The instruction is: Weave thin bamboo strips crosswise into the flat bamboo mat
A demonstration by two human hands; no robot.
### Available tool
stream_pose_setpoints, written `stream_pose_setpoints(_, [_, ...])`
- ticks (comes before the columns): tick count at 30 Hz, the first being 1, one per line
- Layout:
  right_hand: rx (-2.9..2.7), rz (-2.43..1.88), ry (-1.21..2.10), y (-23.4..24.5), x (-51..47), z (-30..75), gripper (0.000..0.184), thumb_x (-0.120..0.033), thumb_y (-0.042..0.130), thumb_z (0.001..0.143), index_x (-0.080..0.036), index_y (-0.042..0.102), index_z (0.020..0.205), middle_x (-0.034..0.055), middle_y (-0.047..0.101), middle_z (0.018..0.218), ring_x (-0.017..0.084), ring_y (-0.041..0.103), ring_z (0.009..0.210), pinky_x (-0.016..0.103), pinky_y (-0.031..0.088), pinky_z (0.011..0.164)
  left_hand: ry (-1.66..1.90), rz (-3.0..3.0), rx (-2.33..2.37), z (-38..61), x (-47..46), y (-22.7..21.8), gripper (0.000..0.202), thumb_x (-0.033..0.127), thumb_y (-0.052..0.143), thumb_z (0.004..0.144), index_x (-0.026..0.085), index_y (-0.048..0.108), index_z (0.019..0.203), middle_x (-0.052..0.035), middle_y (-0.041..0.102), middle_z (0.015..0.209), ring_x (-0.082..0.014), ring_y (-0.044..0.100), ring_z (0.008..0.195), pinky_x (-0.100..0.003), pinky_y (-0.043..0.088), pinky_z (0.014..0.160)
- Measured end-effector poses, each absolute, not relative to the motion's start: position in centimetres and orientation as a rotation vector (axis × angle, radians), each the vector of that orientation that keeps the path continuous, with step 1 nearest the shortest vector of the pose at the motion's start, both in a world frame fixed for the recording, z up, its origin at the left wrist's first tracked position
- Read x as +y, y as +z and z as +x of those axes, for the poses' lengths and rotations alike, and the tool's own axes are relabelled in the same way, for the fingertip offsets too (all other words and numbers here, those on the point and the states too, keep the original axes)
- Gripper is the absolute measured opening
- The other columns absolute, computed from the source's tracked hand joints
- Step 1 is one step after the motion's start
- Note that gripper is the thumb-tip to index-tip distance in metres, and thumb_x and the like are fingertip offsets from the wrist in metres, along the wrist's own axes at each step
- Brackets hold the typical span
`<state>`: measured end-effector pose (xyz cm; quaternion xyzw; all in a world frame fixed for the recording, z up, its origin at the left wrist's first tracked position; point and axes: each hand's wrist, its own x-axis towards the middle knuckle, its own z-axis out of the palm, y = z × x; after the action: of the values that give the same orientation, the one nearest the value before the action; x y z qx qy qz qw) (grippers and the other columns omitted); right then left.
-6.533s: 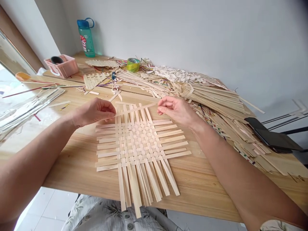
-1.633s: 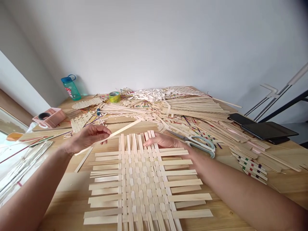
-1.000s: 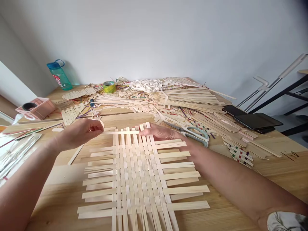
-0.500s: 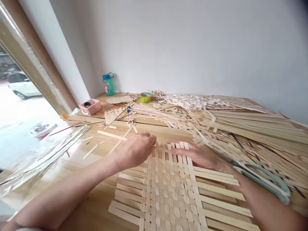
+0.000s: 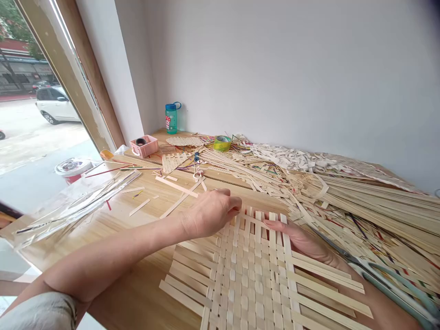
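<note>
A flat woven mat of pale bamboo strips [image 5: 254,279] lies on the wooden table [image 5: 137,256] in front of me. My left hand [image 5: 211,213] is closed in a pinch on a thin bamboo strip [image 5: 252,221] that runs across the mat's far edge, threaded among the upright ends. My right hand [image 5: 300,240] lies flat with its fingers stretched out on the mat's far right part, holding nothing.
Scissors [image 5: 388,282] lie right of the mat. Heaps of bamboo strips [image 5: 360,197] cover the table's far and right side. A tape roll [image 5: 222,143], a teal bottle [image 5: 171,118] and a pink basket [image 5: 143,145] stand at the back. Clear plastic sleeves [image 5: 75,204] lie left by the window.
My left hand brought the loose strip down from the air to the mat's far edge and pushed it among the ends. My right hand settled flat. The view swung left toward the window.
</note>
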<state>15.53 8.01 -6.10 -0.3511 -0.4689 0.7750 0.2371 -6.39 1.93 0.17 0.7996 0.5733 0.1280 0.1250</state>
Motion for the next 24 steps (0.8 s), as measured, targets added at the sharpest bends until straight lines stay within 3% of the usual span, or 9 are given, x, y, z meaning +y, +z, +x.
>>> stream_pose_setpoints(6, [-1.177,-0.95,2.285,-6.7,8.2,16.1,0.027,-0.035,0.076,0.075,-0.035,0.073,0.101,0.0007,0.077,0.098,0.028,0.074,0.096,0.041,0.057,0.094,0.423,2.364,1.633,-6.5,2.0,0.1,0.022,0.019,0.047,0.098,0.017,0.069,0.092,-0.0051,0.064,0.089,-0.0163,0.06,0.072,-0.026,0.041,0.065])
stream_pose_setpoints(10, [-1.314,-0.803,2.297,-7.4,8.8,16.3,0.019,-0.035,0.076,0.076,-0.026,0.073,0.093,0.004,0.077,0.091,0.023,0.074,0.081,0.031,0.059,0.077,0.556,2.345,1.352,-8.3,2.3,1.0,0.016,0.009,0.054,0.087,0.015,0.068,0.083,-0.0024,0.065,0.081,-0.0127,0.057,0.071,-0.022,0.04,0.065])
stream_pose_setpoints(13, [-1.339,-0.732,2.278,-7.7,9.2,16.4,0.033,-0.022,0.081,0.065,-0.021,0.07,0.096,0.0054,0.076,0.091,0.024,0.073,0.082,0.034,0.058,0.08,0.527,2.217,1.259,-10.2,2.8,2.0,0.014,0.015,0.054,0.086,0.015,0.069,0.084,0.0012,0.063,0.074,-0.0101,0.051,0.065,-0.02,0.035,0.059])
stream_pose_setpoints(21, [-1.289,-0.732,2.332,-6.9,8.2,16.2,0.04,-0.036,0.081,0.061,-0.019,0.065,0.094,0.0074,0.074,0.089,0.024,0.071,0.083,0.034,0.057,0.074,0.411,2.105,1.366,-9.6,3.6,1.6,0.02,0.022,0.05,0.085,0.015,0.069,0.081,0.0043,0.053,0.063,-0.0083,0.039,0.058,-0.019,0.027,0.053])
stream_pose_setpoints(24, [-1.298,-0.827,2.321,-6.4,7.9,16.2,0.039,-0.037,0.082,0.058,-0.018,0.066,0.088,0.006,0.073,0.083,0.021,0.069,0.074,0.033,0.057,0.07,0.408,2.106,1.393,-9.3,3.6,1.3,0.017,0.019,0.051,0.083,0.016,0.067,0.082,0.0043,0.057,0.066,-0.0084,0.044,0.06,-0.019,0.03,0.054])
